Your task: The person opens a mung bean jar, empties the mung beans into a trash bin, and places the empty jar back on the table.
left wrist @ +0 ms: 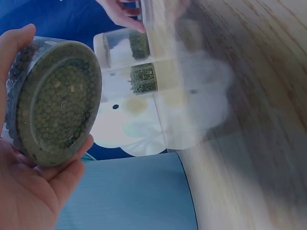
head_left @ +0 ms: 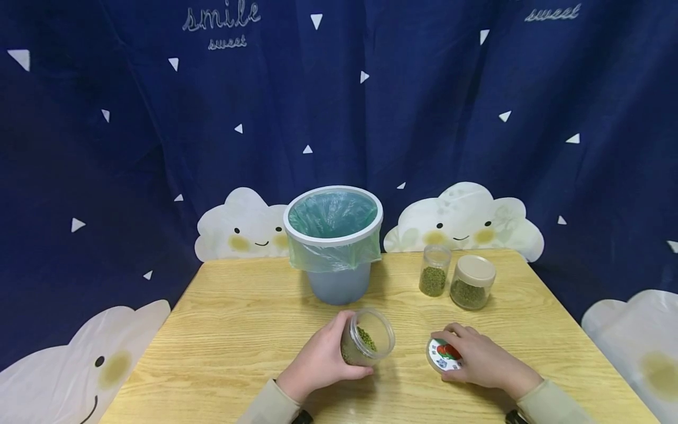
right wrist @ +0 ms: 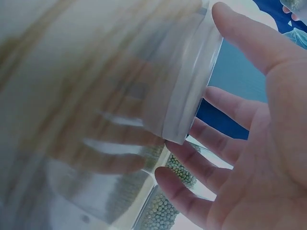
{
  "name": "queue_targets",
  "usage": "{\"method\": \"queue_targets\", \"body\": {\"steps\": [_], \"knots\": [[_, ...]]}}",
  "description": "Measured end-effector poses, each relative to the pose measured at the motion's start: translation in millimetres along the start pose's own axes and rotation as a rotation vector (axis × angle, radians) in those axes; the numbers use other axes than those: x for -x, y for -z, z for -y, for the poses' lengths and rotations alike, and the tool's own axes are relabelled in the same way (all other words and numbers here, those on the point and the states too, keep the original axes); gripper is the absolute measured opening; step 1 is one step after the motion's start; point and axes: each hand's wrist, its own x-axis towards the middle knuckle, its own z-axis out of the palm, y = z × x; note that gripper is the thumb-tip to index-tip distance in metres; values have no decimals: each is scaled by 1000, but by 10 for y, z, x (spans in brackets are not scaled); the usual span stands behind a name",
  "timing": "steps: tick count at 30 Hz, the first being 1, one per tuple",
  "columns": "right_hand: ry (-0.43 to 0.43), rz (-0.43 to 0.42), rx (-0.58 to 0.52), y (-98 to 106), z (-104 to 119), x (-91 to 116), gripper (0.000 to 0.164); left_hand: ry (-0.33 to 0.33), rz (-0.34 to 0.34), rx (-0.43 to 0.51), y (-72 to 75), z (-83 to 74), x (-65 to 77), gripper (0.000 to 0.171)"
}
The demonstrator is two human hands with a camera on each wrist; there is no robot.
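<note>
My left hand [head_left: 323,358] grips a clear plastic jar [head_left: 354,347] without a lid, tilted with its mouth towards the right. Green beans [left wrist: 62,108], which look like mung beans, lie inside; in the left wrist view they show through the jar's round base. On the table to the right, my right hand [head_left: 484,360] holds a round lid [head_left: 438,357] by its rim, between thumb and fingers. Red and green pictures mark the lid's white top. From the right wrist, the lid's pale side [right wrist: 184,91] shows between the thumb and fingertips.
A blue bin [head_left: 340,284] with a white rim and green liner bag stands at the table's back. Back right are a small clear jar [head_left: 433,278] of green beans and a wider jar [head_left: 473,282] with a beige lid. A dark blue curtain [head_left: 339,106] hangs behind.
</note>
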Motion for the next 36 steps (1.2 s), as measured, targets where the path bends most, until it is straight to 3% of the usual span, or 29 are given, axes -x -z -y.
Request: {"method": "queue_targets", "body": {"steps": [9, 18, 24, 36], "knots": [[13, -27, -8, 46, -10, 8, 82, -6, -21, -6, 13, 29, 17, 94], [95, -210, 108, 159, -17, -49, 56, -9, -21, 18, 37, 28, 16, 93], [80, -233, 78, 292, 3, -100, 51, -13, -23, 9, 44, 24, 28, 91], [224, -343, 171, 725, 65, -297, 33, -11, -20, 2, 73, 47, 79, 93]]}}
